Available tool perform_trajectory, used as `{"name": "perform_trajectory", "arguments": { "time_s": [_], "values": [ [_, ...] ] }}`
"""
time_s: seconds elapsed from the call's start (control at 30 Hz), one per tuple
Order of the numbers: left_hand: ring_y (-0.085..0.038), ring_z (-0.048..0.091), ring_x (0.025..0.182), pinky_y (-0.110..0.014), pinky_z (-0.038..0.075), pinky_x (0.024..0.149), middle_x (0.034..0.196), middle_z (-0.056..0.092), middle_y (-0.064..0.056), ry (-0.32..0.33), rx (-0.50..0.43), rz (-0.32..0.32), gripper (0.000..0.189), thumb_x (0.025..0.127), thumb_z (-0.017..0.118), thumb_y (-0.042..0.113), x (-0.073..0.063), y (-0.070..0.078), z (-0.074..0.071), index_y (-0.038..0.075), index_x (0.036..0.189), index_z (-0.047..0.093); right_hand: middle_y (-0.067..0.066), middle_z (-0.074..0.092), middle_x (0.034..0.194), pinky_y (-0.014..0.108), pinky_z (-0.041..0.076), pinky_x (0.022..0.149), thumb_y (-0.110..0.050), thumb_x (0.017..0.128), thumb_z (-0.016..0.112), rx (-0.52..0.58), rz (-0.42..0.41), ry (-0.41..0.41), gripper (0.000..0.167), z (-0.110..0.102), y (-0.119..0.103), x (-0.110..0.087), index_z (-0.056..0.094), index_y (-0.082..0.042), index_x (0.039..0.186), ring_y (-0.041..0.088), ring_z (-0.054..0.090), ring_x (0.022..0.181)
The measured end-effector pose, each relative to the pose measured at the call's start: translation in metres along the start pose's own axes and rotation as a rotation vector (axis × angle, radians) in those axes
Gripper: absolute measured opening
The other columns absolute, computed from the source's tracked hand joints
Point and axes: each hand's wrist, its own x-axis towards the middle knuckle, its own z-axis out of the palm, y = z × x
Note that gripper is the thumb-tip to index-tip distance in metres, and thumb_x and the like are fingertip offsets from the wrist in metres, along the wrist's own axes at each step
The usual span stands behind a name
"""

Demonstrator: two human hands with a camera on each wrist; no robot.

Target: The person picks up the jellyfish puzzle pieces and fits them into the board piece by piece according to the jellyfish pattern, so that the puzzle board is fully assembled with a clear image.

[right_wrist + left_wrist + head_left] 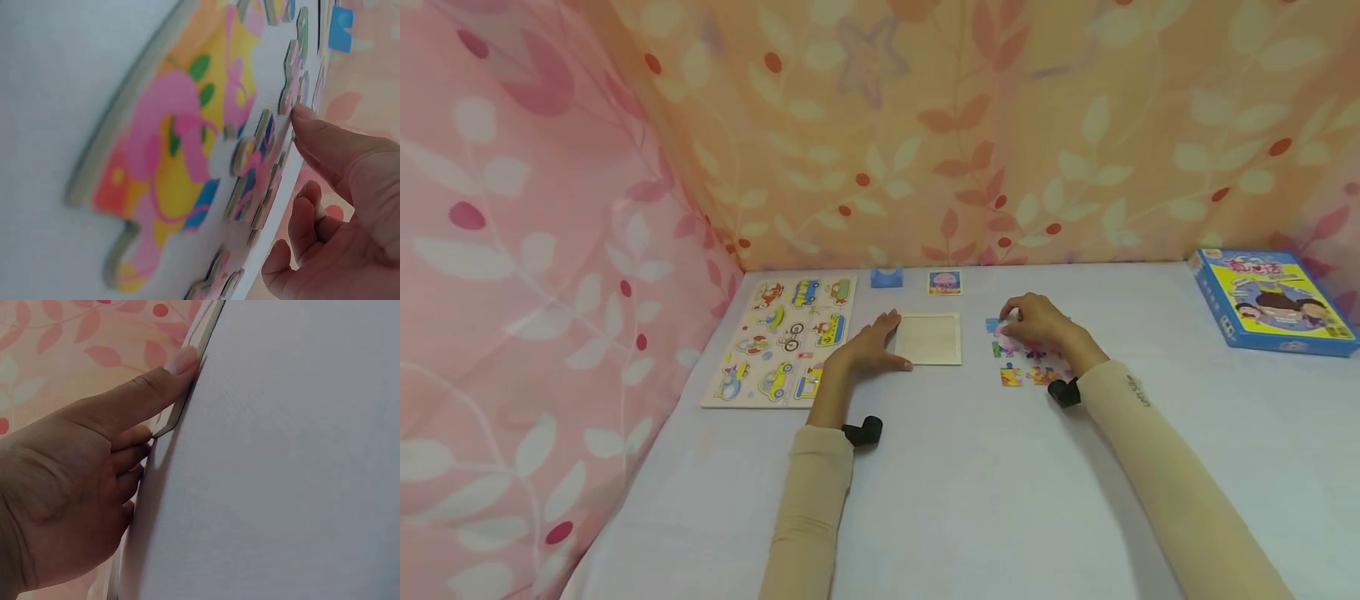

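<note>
Right of the square tray point(928, 340), whose left side the left hand point(868, 346) braced with spread thumb and fingers, lay the jigsaw pieces point(1011, 377), nearer the right hand point(1041, 323), its thumb touching one, though whether it pinched was unclear.

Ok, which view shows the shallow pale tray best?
The head view: the pale tray shows from above, its left side partly hidden by the left hand. Left wrist catches just its rim beside that hand; right wrist shows none clearly.
</note>
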Motion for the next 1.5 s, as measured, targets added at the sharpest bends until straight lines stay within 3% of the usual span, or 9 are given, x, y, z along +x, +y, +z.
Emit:
{"name": "perform_trajectory", "arguments": {
  "time_s": [0.27, 0.47, 0.63, 0.83, 0.97, 1.2, 1.4, 1.5],
  "values": [
    [-0.017, 0.004, 0.144, -0.037, 0.006, 0.118, 0.156, 0.008, 0.001, -0.015, -0.044, 0.012, 0.093, 0.077, 0.069, 0.044, -0.003, -0.005, 0.0, 0.017, 0.148, 0.016, 0.011, 0.049, 0.089, 0.039, 0.034, 0.073, -0.029, 0.083, 0.065, -0.033, 0.007, 0.009, 0.034, 0.001, -0.002, 0.003, 0.062, -0.008, 0.11, 0.026, 0.043, 0.086],
    [-0.022, 0.003, 0.144, -0.04, 0.006, 0.118, 0.156, 0.009, -0.004, -0.019, -0.1, 0.065, 0.068, 0.093, 0.052, 0.032, -0.002, -0.011, -0.005, 0.013, 0.148, 0.016, 0.008, 0.05, 0.084, 0.034, 0.032, 0.066, -0.034, 0.083, 0.066, -0.028, -0.042, 0.081, 0.035, 0.014, -0.037, 0.021, 0.065, -0.009, 0.107, 0.023, 0.045, 0.079],
    [-0.025, 0.003, 0.144, -0.042, 0.002, 0.118, 0.155, 0.011, -0.008, -0.005, -0.107, 0.108, 0.061, 0.096, 0.046, 0.021, -0.002, -0.008, -0.002, 0.008, 0.147, 0.016, 0.008, 0.053, 0.08, 0.034, 0.037, 0.063, -0.031, 0.081, 0.069, -0.003, -0.056, 0.105, 0.033, 0.032, -0.063, 0.039, 0.066, -0.006, 0.102, 0.023, 0.048, 0.076],
    [-0.024, 0.005, 0.144, -0.041, 0.002, 0.118, 0.154, 0.014, -0.007, 0.011, -0.076, 0.111, 0.058, 0.096, 0.047, 0.021, -0.003, -0.009, -0.001, 0.008, 0.146, 0.02, 0.01, 0.06, 0.087, 0.047, 0.043, 0.077, -0.029, 0.08, 0.07, 0.032, -0.043, 0.109, 0.031, 0.051, -0.084, 0.055, 0.067, -0.008, 0.102, 0.026, 0.054, 0.084],
    [-0.026, 0.006, 0.143, -0.042, 0.003, 0.118, 0.154, 0.015, -0.008, 0.02, -0.063, 0.128, 0.058, 0.096, 0.046, 0.022, -0.004, -0.009, -0.003, 0.006, 0.146, 0.021, 0.01, 0.061, 0.091, 0.05, 0.041, 0.083, -0.03, 0.081, 0.069, 0.031, -0.03, 0.099, 0.031, 0.058, -0.089, 0.06, 0.067, -0.01, 0.104, 0.026, 0.054, 0.087],
    [-0.025, 0.006, 0.144, -0.042, 0.004, 0.118, 0.155, 0.013, -0.008, 0.012, -0.046, 0.125, 0.059, 0.096, 0.046, 0.024, -0.003, -0.009, -0.005, 0.007, 0.146, 0.019, 0.009, 0.061, 0.09, 0.049, 0.041, 0.082, -0.032, 0.08, 0.069, 0.029, -0.027, 0.106, 0.03, 0.06, -0.089, 0.064, 0.068, -0.013, 0.104, 0.024, 0.054, 0.086],
    [-0.022, 0.006, 0.144, -0.041, 0.004, 0.118, 0.155, 0.013, -0.004, 0.006, -0.059, 0.104, 0.059, 0.096, 0.046, 0.025, -0.002, -0.009, -0.005, 0.011, 0.147, 0.02, 0.008, 0.061, 0.089, 0.041, 0.04, 0.075, -0.033, 0.078, 0.072, 0.104, -0.005, 0.125, 0.032, 0.062, -0.087, 0.066, 0.07, -0.015, 0.104, 0.022, 0.053, 0.083],
    [-0.02, 0.006, 0.144, -0.041, 0.005, 0.118, 0.155, 0.013, -0.002, 0.008, -0.063, 0.09, 0.058, 0.096, 0.046, 0.026, -0.002, -0.009, -0.004, 0.013, 0.147, 0.02, 0.008, 0.063, 0.093, 0.042, 0.039, 0.078, -0.033, 0.078, 0.072, 0.16, 0.03, 0.119, 0.032, 0.063, -0.087, 0.067, 0.071, -0.015, 0.104, 0.022, 0.053, 0.085]
  ]
}}
